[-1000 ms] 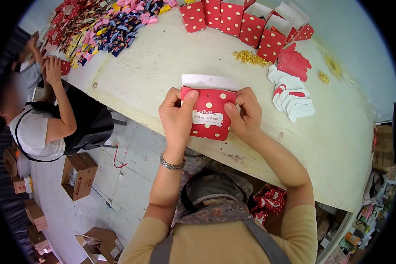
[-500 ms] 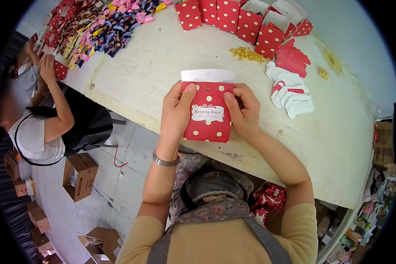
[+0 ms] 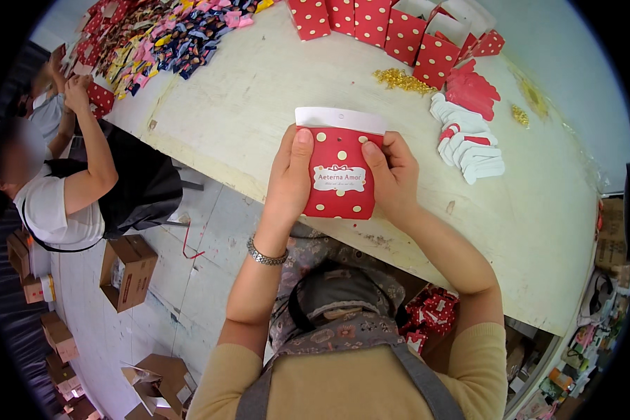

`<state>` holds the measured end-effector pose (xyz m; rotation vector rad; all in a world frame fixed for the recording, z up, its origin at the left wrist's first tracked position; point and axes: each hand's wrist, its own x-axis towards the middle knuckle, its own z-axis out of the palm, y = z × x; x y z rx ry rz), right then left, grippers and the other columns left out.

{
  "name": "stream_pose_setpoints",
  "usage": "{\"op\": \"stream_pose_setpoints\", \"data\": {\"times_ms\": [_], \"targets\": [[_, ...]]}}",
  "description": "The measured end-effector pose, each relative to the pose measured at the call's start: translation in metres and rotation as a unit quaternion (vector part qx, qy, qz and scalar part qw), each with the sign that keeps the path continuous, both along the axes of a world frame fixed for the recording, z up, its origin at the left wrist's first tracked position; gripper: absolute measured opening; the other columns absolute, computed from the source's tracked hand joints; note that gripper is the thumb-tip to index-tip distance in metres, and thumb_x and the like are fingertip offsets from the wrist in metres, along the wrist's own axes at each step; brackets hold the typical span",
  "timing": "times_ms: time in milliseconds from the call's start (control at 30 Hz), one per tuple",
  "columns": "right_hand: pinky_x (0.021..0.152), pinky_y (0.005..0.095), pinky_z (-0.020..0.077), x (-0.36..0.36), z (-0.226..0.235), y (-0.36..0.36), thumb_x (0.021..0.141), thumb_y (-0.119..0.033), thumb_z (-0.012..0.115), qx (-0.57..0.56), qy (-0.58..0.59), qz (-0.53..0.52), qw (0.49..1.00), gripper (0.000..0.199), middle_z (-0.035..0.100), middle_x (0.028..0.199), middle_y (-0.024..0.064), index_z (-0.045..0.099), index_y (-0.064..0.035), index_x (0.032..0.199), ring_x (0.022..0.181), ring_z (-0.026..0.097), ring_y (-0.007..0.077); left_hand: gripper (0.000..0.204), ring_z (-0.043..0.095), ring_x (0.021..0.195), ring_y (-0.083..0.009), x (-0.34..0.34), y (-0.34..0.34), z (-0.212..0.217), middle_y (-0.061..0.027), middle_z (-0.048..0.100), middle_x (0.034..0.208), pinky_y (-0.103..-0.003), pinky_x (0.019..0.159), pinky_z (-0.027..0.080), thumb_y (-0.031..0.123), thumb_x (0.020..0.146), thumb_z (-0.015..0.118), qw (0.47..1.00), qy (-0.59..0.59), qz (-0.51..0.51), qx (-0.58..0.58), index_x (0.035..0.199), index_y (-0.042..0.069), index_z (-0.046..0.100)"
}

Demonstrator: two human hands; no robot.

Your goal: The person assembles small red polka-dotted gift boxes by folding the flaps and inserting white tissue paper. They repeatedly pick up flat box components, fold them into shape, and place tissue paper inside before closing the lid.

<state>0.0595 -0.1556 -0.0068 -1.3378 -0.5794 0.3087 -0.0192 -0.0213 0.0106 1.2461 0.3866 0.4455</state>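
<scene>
Between both hands I hold a red gift box [image 3: 339, 199] with cream dots and a white label on its front. Its white top flap [image 3: 339, 119] stands up with a small hole in it, and another hole shows in the red front below. My left hand [image 3: 292, 168] grips the left edge, thumb on the front near the top. On the right edge my right hand [image 3: 395, 171] grips it, thumb pressed on the front and fingers behind. The box is upright above the table's near edge; its back is hidden.
Several dotted red boxes [image 3: 406, 36] stand at the far side. Gold ties [image 3: 402, 80], red card pieces [image 3: 472, 91] and white card pieces [image 3: 469, 143] lie to the right. Wrapped sweets [image 3: 189, 42] are heaped far left on the table [image 3: 245, 105]. A person [image 3: 70, 182] works at left.
The box and both hands have shifted slightly right in the picture, and the top flap leans a little differently. Both hands keep their hold on the box.
</scene>
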Motion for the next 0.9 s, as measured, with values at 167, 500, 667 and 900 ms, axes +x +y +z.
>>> {"op": "stream_pose_setpoints", "data": {"times_ms": [167, 500, 667, 900], "targets": [[0.065, 0.0211, 0.0460, -0.001, -0.003, 0.002, 0.095, -0.012, 0.053, 0.015, -0.035, -0.017, 0.999, 0.014, 0.062, 0.084, 0.0027, 0.055, 0.0014, 0.100, 0.072, 0.054, 0.0048, 0.027, 0.058, 0.085, -0.0070, -0.001, -0.001, 0.001, -0.0060, 0.062, 0.097, -0.022, 0.074, 0.049, 0.017, 0.099, 0.044, 0.997, -0.062, 0.024, 0.044, 0.120, 0.001, 0.048], [0.067, 0.0274, 0.0490, 0.017, -0.001, 0.002, 0.084, 0.007, 0.049, 0.023, -0.204, 0.008, 0.979, 0.018, 0.064, 0.093, 0.0121, 0.060, -0.0039, 0.092, 0.079, 0.061, 0.0170, 0.012, 0.056, 0.080, -0.0073, 0.003, 0.005, -0.004, -0.0054, 0.063, 0.089, -0.021, 0.071, 0.047, 0.004, 0.095, 0.047, 0.977, -0.102, 0.013, 0.187, 0.099, 0.003, 0.058], [0.066, 0.0306, 0.0506, 0.022, 0.007, -0.004, 0.078, 0.011, 0.050, 0.007, -0.330, 0.028, 0.944, 0.021, 0.064, 0.095, 0.0162, 0.061, -0.0036, 0.088, 0.079, 0.064, 0.0258, 0.012, 0.056, 0.079, -0.0075, -0.003, 0.001, 0.005, -0.0048, 0.063, 0.088, -0.021, 0.070, 0.046, 0.008, 0.095, 0.050, 0.981, -0.154, 0.012, 0.115, 0.094, 0.001, 0.060], [0.068, 0.0314, 0.0514, 0.020, 0.010, -0.006, 0.081, 0.007, 0.049, 0.007, -0.300, 0.039, 0.953, 0.026, 0.064, 0.098, 0.0165, 0.061, -0.0046, 0.101, 0.082, 0.065, 0.0257, 0.015, 0.055, 0.069, -0.0060, -0.002, 0.002, 0.001, -0.0039, 0.064, 0.081, -0.020, 0.062, 0.046, 0.014, 0.094, 0.057, 0.983, -0.015, 0.029, 0.183, 0.097, 0.000, 0.060]]}}
